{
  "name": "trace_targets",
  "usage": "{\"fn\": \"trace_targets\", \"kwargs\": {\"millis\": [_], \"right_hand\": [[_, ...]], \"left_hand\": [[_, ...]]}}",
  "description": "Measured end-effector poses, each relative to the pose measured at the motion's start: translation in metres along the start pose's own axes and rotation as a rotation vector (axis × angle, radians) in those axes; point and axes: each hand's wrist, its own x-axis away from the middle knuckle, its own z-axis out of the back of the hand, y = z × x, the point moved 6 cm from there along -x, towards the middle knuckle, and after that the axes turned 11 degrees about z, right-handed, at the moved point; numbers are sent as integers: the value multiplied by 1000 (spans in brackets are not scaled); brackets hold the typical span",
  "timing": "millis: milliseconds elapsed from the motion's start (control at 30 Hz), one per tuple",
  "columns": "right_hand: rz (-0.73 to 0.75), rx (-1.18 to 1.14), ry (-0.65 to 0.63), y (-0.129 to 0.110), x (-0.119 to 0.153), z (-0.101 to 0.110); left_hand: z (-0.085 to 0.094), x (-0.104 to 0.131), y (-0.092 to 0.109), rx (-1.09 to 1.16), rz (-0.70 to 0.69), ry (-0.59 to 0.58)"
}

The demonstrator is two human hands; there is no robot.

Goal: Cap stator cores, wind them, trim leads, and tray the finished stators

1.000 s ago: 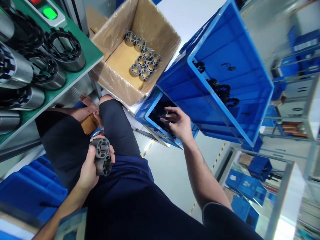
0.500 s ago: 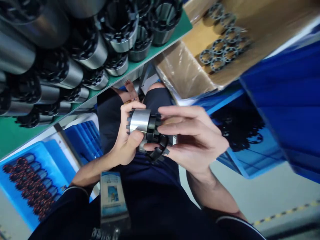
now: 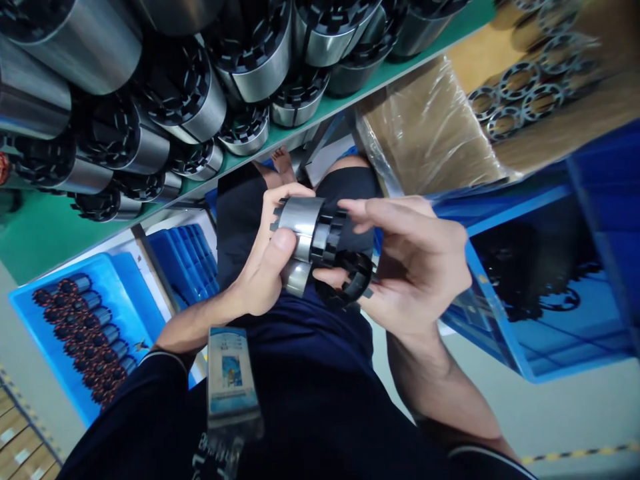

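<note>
My left hand (image 3: 270, 260) is wrapped round a silver stator core (image 3: 301, 217), with its thumb across the side. Black toothed plastic shows at both ends of that core. Just below it is a second silver cylinder (image 3: 297, 277), mostly hidden, also close to the left hand. My right hand (image 3: 420, 260) carries a black slotted plastic ring (image 3: 359, 277) around its thumb, tilted, near the core's right end. Its index finger hovers by the black end teeth, and the other fingers are curled.
Many stator cores (image 3: 185, 93) stand on the green bench (image 3: 30, 233). A cardboard box (image 3: 425, 127) holds several metal rings (image 3: 520, 80). Black rings lie in a blue bin (image 3: 530, 373) at right. Copper-wound parts (image 3: 85, 333) fill a blue tray (image 3: 30, 313) at left.
The right hand's fingers have drawn away from the core's end, and the black ring sits farther from it. My left hand keeps its hold. The whole view has shifted.
</note>
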Motion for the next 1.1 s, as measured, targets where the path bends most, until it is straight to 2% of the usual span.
{"fn": "trace_targets", "kwargs": {"millis": [100, 200, 333, 500, 700, 900, 1100], "right_hand": [[21, 28, 2, 0, 3, -4], [30, 25, 0, -2, 6, -5], [10, 7, -37, -4, 7, -5], [-37, -76, -102, -3, 7, -8], [21, -22, -19, -2, 8, -6], [-13, -32, -60, -2, 12, -5], [-13, -1, -40, -5, 10, 5]], "left_hand": [[-1, -2, 5, -44, -177, -130], [4, -4, 4, -65, -248, -159], [11, -4, -2, -127, -273, -124], [11, -4, -6, -120, -317, -180], [9, -2, 1, -117, -279, -165], [9, 3, 6, -135, -263, -148], [6, 0, 8, -181, -324, -222]]}}
